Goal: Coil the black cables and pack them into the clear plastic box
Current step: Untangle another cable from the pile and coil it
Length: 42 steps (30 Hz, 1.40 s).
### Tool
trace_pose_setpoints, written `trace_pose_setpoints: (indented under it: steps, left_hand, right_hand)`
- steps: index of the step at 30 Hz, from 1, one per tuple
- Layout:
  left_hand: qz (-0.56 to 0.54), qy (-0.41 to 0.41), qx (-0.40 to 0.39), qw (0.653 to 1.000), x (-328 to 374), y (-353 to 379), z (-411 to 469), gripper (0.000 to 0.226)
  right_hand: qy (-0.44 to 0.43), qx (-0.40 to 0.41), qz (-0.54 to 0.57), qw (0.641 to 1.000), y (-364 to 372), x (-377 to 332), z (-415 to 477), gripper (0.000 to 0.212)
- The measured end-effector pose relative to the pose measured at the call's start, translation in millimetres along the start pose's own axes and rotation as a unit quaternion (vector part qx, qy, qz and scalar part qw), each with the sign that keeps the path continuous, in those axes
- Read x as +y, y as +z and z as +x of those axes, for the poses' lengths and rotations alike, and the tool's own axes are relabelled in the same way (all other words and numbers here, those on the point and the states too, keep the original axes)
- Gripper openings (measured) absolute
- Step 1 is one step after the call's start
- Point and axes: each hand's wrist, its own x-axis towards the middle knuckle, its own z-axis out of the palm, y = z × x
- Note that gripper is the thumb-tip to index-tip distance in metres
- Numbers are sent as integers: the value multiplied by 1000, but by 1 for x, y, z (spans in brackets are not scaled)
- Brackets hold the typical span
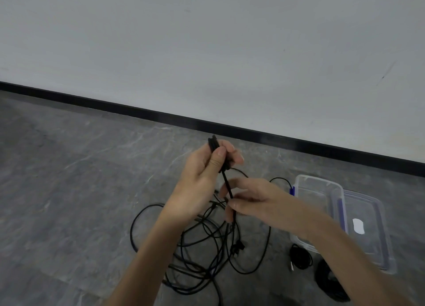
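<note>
The cables (207,248) are black, with a few strands in the tangle perhaps dark blue. The plastic box (322,181) is clear with a blue latch (291,190). The lid (377,248) is clear, blue-trimmed, with a white label (358,226). The floor (69,190) is grey with pale veins, the skirting (161,116) black, the wall (207,41) off-white.

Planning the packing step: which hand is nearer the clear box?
Right. The right hand pinches the cable just left of the box. The left hand holds the cable's folded end higher and farther left.
</note>
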Motion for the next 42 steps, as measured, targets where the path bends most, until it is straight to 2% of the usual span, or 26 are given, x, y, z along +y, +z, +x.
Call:
trace_pose_setpoints:
  steps: [3,5,10,12,14,16,19,24,26,30,35,42]
  left_hand:
    - [137,20,9,990,-6,0,0,23]
    - [181,12,13,983,-8,3,0,23]
    - [290,-49,49,955,-9,7,-1,18]
    - [328,-85,35,940,-9,1,0,17]
    - [353,-120,-18,928,-12,-4,0,21]
    - [326,-156,-73,929,-14,-6,-1,30]
    - [251,-182,-121,943,-7,-4,-2,49]
    - [164,-225,-185,942,10,0,-6,63]
    - [115,-234,-223,939,10,0,-8,61]
    - [25,-227,-249,941,9,-1,-9,45]
    - [-51,-220,-275,935,15,2,-9,40]
    - [-130,-155,-251,946,15,3,-7,32]
  right_hand:
    - [-25,45,-2,999,-1,-2,1,16]
    - [-25,55,10,998,-2,-1,1,17]
    - [7,-15,-8,1000,1,0,0,13]
    - [12,-31,-19,999,2,0,-1,14]
    - [1,-14,-32,999,1,-1,-2,16]
    - [-18,21,-43,999,-2,-3,-3,19]
    - [-33,63,7,997,-10,-3,-6,23]
    - [-59,145,64,986,-15,-3,-8,14]
    - [-79,189,78,976,-18,-3,-10,7]
    - [-112,241,100,959,-26,-1,-10,21]
    - [-138,250,122,951,-26,1,-9,17]
    - [-131,248,127,951,-24,3,-4,21]
